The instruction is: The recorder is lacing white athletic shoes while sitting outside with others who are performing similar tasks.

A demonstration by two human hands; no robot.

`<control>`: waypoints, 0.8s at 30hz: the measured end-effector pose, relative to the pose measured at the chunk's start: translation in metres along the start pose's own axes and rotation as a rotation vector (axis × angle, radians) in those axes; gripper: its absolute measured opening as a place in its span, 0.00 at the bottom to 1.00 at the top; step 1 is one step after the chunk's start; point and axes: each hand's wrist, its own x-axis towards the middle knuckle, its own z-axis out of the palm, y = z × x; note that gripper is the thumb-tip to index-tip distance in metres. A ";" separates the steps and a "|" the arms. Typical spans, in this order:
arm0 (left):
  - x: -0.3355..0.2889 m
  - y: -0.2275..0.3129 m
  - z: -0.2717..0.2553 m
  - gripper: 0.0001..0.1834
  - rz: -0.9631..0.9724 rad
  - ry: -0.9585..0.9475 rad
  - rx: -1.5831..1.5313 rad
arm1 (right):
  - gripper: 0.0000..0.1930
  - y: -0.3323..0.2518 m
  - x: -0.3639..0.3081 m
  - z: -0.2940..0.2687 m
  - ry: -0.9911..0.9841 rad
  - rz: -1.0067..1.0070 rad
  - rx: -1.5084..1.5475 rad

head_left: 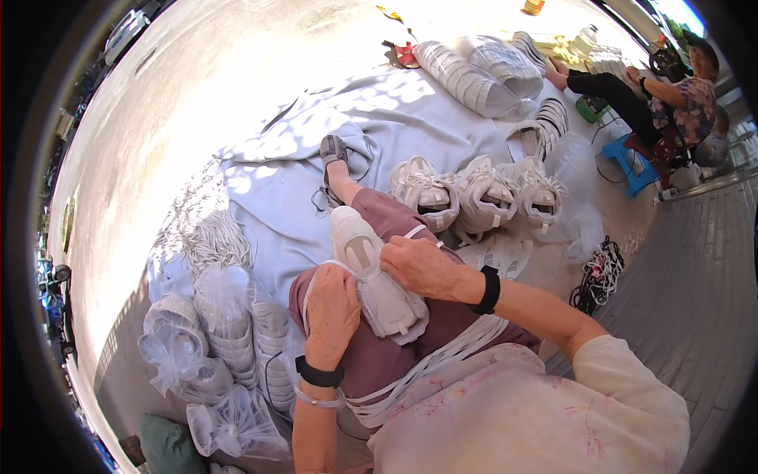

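Note:
A white sneaker (384, 304) lies across my lap with its toe pointing away from me. My left hand (332, 302) is closed at the shoe's left side, fingertips pinched by the eyelet edge, with a strip of white lace showing beside it. On the other side, my right hand (423, 269) is closed near the tongue, and a flat white shoelace (414, 232) shows above its fingers. The fingertips of both hands are partly hidden. A bundle of long white laces (442, 357) is draped over my thighs, close to my waist.
Several white shoes (483, 189) stand to the right of my knee. Stacked shoe parts in clear bags (225, 316) and a heap of white laces (217, 229) lie left on a pale cloth (276, 205). Far right, another person (679, 103) sits near a blue stool (629, 166).

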 end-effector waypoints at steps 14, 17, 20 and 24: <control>-0.017 0.013 -0.020 0.12 -0.496 -0.170 -0.536 | 0.11 0.007 -0.019 0.054 0.464 -0.140 0.084; -0.015 0.021 -0.024 0.11 -0.385 -0.199 -0.209 | 0.10 -0.001 -0.022 0.050 0.395 -0.024 0.048; -0.011 0.004 -0.016 0.11 0.122 -0.076 0.155 | 0.09 0.000 -0.020 0.057 0.404 0.041 0.238; -0.011 0.004 -0.018 0.12 -0.473 -0.202 -0.400 | 0.10 0.002 -0.010 0.061 0.407 0.048 0.251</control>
